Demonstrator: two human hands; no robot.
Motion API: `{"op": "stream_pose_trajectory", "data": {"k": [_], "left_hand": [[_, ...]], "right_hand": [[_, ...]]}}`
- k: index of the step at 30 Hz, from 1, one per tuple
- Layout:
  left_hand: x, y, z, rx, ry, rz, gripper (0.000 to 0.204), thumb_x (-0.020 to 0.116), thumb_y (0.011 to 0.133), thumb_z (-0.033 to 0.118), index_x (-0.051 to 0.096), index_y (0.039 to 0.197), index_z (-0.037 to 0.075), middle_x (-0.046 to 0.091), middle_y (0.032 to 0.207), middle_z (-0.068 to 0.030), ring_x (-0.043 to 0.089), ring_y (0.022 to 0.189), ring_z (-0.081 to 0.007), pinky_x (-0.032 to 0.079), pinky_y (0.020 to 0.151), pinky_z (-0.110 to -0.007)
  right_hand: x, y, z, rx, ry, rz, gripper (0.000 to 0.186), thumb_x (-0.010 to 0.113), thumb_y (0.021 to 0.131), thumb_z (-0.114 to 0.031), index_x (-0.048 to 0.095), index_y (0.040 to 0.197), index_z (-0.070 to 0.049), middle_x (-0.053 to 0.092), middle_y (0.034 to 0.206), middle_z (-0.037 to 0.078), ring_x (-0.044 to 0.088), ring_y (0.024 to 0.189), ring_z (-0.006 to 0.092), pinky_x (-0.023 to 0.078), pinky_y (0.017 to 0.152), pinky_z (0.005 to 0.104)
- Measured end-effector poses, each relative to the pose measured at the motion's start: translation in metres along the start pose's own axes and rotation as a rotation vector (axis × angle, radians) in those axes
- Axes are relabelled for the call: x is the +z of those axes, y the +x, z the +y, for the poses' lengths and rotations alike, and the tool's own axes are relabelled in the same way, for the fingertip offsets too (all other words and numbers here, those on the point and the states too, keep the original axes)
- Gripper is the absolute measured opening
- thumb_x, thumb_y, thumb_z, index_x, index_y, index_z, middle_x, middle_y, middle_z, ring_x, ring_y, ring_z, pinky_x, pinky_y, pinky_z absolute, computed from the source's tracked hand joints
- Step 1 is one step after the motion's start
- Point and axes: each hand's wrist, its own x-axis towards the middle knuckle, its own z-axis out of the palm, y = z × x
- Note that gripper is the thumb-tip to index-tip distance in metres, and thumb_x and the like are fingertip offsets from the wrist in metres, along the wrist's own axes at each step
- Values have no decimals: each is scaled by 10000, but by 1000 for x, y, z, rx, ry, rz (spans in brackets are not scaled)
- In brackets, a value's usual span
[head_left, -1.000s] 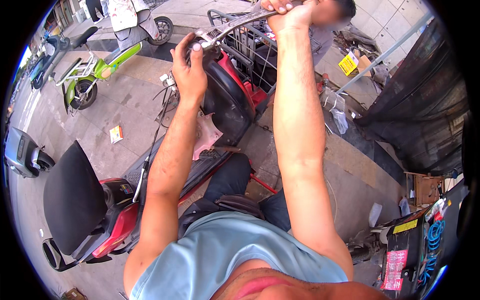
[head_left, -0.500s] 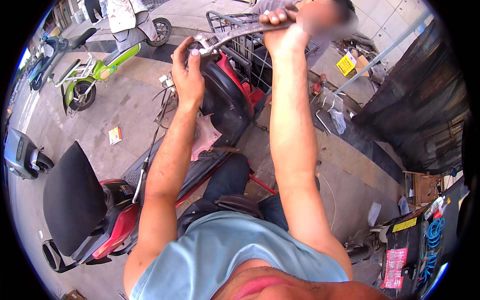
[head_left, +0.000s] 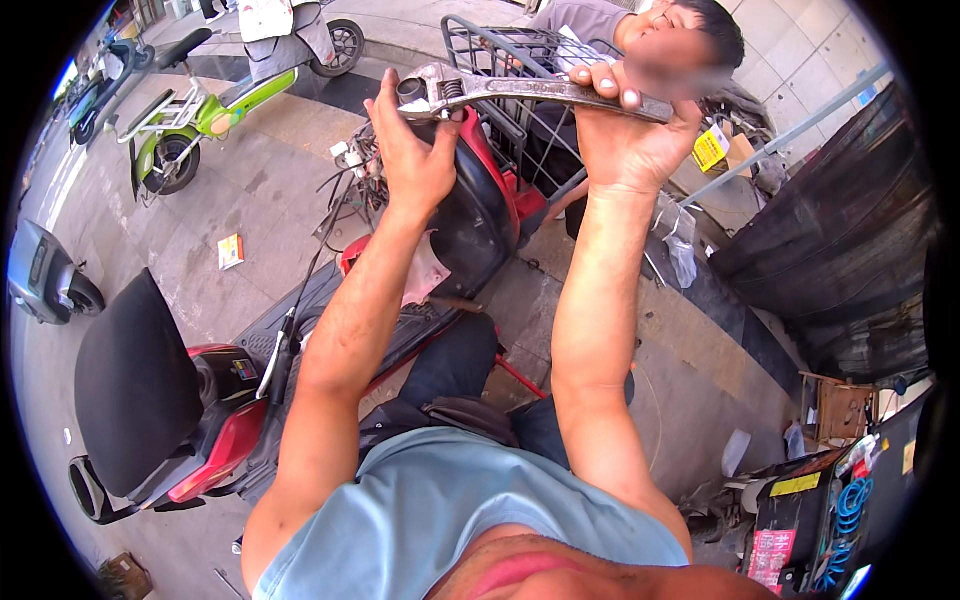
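A large metal adjustable wrench [head_left: 500, 85] is held up in front of me, its jaw pointing left. My right hand [head_left: 630, 140] grips its handle. My left hand [head_left: 410, 150] holds the jaw end, with the thumb up near the adjusting screw and a small dark round part by the jaw. Below my arms stands a red and black electric scooter [head_left: 470, 220] with its front cover off and loose wires showing.
Another person sits behind the scooter's wire front basket [head_left: 510, 60]. The scooter's black seat [head_left: 130, 380] is at lower left. A green scooter [head_left: 200, 120] and a white one stand at the back left. Boxes and clutter lie at right, by a dark mesh screen [head_left: 840, 240].
Both hands and the wrench have come down and toward me, now lower in the picture. The view has tilted so that the other person shows above the wrench.
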Motion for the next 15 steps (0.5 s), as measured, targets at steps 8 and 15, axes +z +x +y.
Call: {"op": "stream_pose_trajectory", "data": {"k": [8, 15], "left_hand": [[-12, 31, 98, 455, -38, -102, 826, 838, 807, 212, 433, 1489, -18, 557, 1390, -223, 521, 1355, -343, 384, 1154, -419], [44, 64, 153, 679, -37, -355, 498, 782, 788, 67, 606, 1252, 24, 717, 1022, -199, 712, 931, -407, 569, 795, -447]], "right_hand": [[10, -19, -7, -57, -470, 122, 183, 610, 1032, -212, 635, 903, -84, 670, 971, 57, 627, 959, 168, 486, 914, 327], [-53, -69, -45, -386, -819, 86, 220, 602, 982, -145, 622, 1140, 6, 683, 992, 75, 645, 861, 150, 521, 755, 297]]}}
